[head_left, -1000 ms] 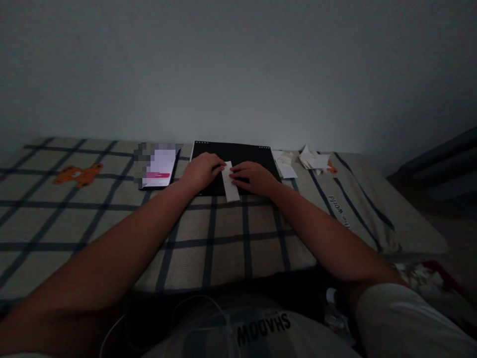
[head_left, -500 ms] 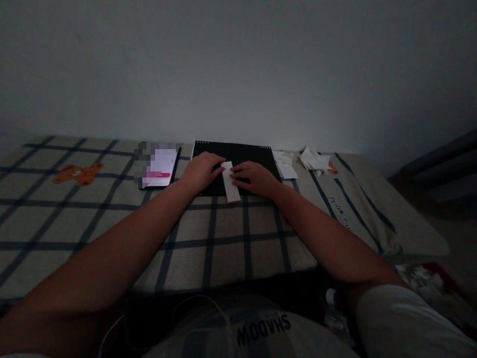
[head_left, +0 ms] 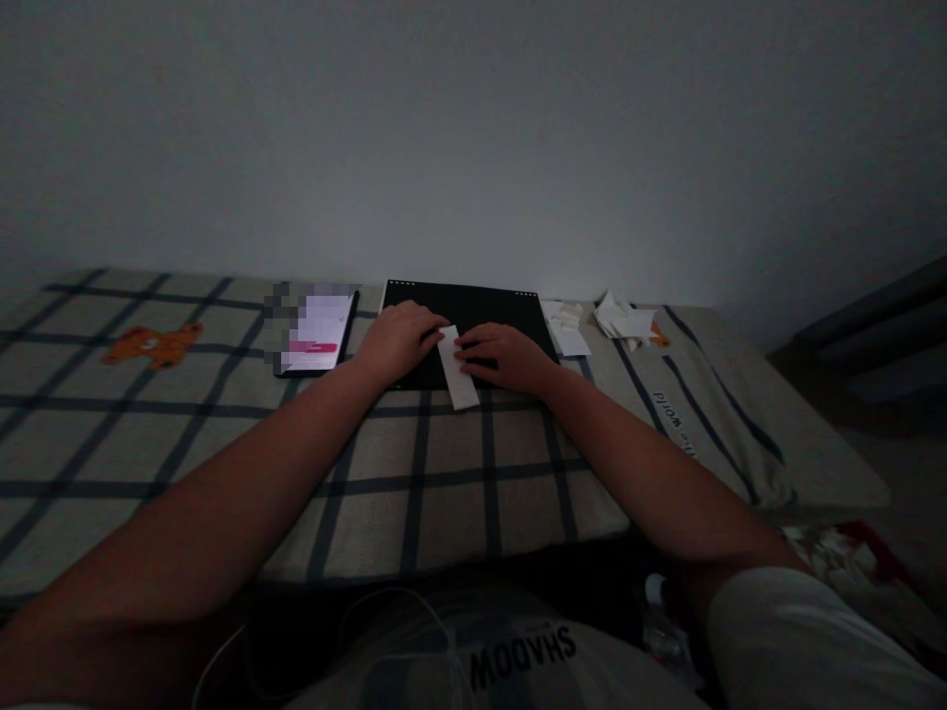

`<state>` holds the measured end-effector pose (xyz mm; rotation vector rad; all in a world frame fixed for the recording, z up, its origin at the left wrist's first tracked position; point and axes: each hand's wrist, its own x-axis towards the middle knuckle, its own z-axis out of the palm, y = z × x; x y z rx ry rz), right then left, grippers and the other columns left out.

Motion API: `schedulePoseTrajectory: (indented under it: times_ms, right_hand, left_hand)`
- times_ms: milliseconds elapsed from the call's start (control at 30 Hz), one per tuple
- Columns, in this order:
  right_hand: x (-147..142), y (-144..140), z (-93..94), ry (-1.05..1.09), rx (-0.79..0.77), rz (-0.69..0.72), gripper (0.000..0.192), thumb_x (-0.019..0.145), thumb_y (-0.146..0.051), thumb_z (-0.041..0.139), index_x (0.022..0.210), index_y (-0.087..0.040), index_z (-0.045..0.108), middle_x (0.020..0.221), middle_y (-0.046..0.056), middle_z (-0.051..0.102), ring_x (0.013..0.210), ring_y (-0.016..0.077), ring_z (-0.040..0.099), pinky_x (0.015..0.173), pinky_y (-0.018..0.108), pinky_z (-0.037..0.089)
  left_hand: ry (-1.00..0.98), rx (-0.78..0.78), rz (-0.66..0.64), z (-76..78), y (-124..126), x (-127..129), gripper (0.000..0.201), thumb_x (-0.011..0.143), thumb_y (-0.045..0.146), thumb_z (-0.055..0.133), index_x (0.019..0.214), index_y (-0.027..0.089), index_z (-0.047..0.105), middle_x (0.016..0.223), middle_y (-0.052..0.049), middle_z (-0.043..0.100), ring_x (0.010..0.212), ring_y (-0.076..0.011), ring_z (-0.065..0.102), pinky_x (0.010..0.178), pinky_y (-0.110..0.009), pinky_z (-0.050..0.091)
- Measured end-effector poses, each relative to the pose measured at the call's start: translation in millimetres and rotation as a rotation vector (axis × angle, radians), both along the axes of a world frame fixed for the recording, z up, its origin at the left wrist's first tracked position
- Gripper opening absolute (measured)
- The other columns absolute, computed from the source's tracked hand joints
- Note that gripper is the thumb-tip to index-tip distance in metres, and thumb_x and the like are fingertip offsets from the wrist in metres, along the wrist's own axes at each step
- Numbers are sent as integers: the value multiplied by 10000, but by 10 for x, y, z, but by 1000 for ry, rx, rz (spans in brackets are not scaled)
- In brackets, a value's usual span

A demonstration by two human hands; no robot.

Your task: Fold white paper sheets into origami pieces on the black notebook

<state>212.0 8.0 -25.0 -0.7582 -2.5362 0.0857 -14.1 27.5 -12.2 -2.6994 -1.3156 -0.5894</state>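
Both hands flat, fingers pressing paper strip (head_left: 457,367) on black board (head_left: 473,306); phone (head_left: 317,330) left, scraps (head_left: 625,319) right.

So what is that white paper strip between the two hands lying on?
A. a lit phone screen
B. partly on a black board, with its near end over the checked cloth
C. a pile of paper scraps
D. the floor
B: the white paper strip lies with its far end on the black board between both hands, and its near end reaches onto the checked cloth.

Bare forearms, no sleeves near left hand (head_left: 400,340) or right hand (head_left: 503,357). Light shirt (head_left: 518,651) below hands, dark mirrored lettering; thin white cable (head_left: 355,602) across it.
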Motion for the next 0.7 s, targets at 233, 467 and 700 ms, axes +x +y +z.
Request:
schedulePoseTrajectory:
  times_ms: [233,467,700]
  right_hand:
    - [-13,-25,27,-3,-46,-4,252,902,-305,585,1080,-196,724,1171,102,683,1094,217,608,956,406,463]
    - [-16,-13,11,-4,-23,-3,262,905,-323,577,1081,-194,723,1185,90,680,1101,204,606,957,379,466]
    - [-14,-12,15,-7,-22,3,257,899,-304,587,1082,-187,724,1177,98,685,1095,209,613,954,386,468]
  left_hand:
    - [-62,-71,41,-110,117,0,354,924,271,494,1239,169,619,1136,-96,678,1045,-249,565,907,-370,431]
    - [-176,-126,59,-100,99,25,366,893,235,544,1243,148,608,1071,-97,680,1029,-230,596,942,-358,436]
    - [-146,-132,56,-100,111,25,311,910,251,523,1181,155,641,1113,-96,675,1082,-228,588,977,-359,428]
